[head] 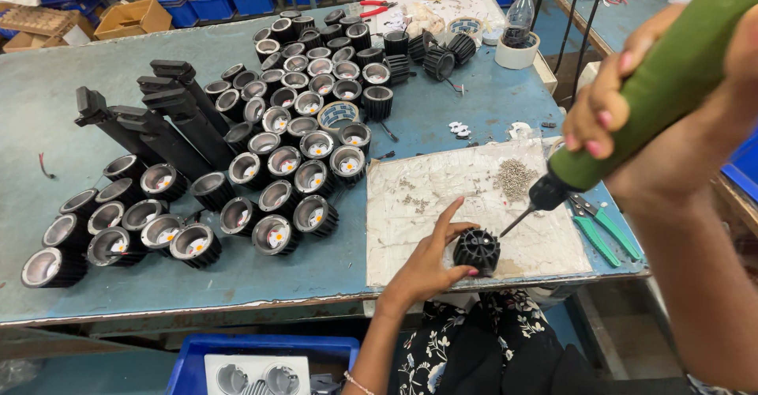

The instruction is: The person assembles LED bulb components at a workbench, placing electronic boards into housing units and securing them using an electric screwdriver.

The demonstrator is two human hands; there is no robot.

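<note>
Now the black finned round lamp housing (477, 250) sits on the worn grey board (442, 197), steadied by the left hand (430, 261) curled against it. Right hand (632, 87) grips the green electric screwdriver (632, 118), tip just beside it. Many finished-looking housings (276, 166) stand leftward; loose screws (515, 178) remain.

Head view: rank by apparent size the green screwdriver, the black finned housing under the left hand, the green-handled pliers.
1. green screwdriver, though it is nearest the camera, which inflates it.
2. and 3. green-handled pliers and black finned housing look alike; no ranking.
</note>
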